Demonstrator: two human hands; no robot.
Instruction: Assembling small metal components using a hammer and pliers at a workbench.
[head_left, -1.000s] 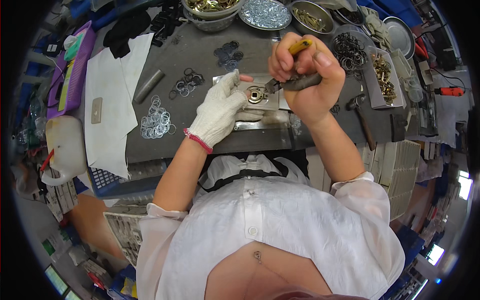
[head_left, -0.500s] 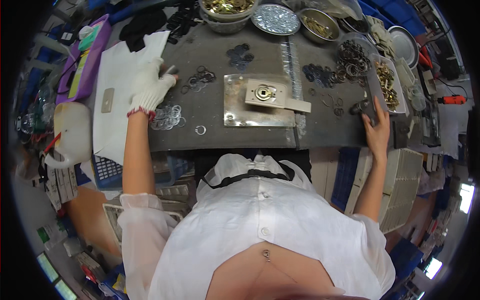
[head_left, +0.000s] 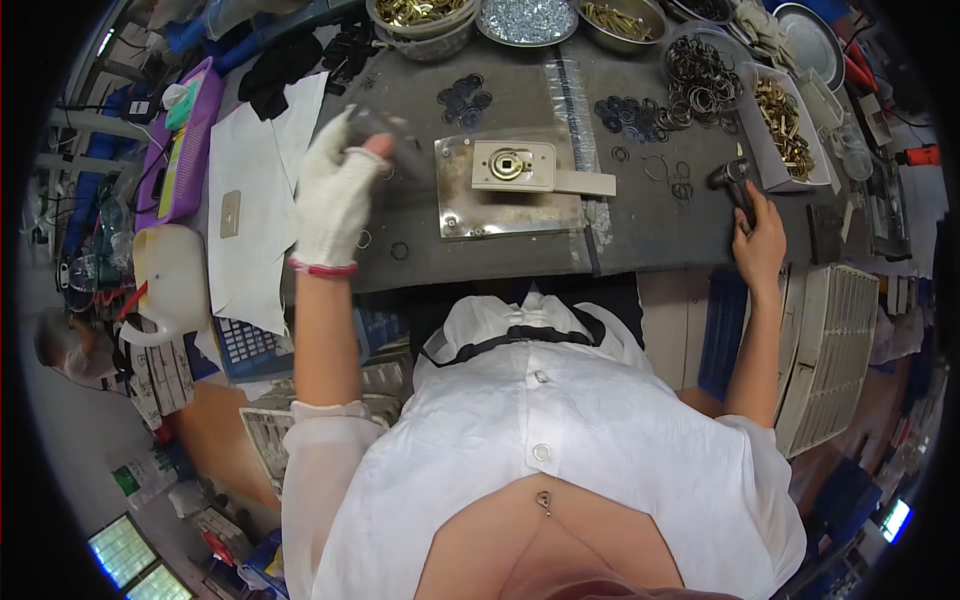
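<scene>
Left hand: gloved in white, the left hand (head_left: 335,195) is hovering over the left part of the desk (head_left: 640,225), fingers curled around something small and blurred near the fingertips; what it is cannot be told.
Right hand: bare, the right hand (head_left: 757,240) is resting at the right front of the desk, fingers wrapping the handle of a dark tool (head_left: 732,180) and closing on it.
Hands together: they are sitting well apart, one on each side of the metal plate (head_left: 505,205).
Metal plate: lying flat at the middle of the desk, between the two hands and touched by neither.
Lock part: a pale rectangular lock part (head_left: 515,165) with a round brass centre is sitting on the plate, a flat tab sticking out to its right.
Loose rings: small metal rings (head_left: 398,250) are lying on the desk just beside the gloved hand, near the front edge.
Black washers: a dark heap of black washers (head_left: 628,115) is lying beyond the plate, toward the right.
Bowls: metal bowls (head_left: 528,20) of small parts are lining the far edge of the desk.
White paper: white paper (head_left: 255,200) is covering the left end of the desk, just beside the gloved hand.
</scene>
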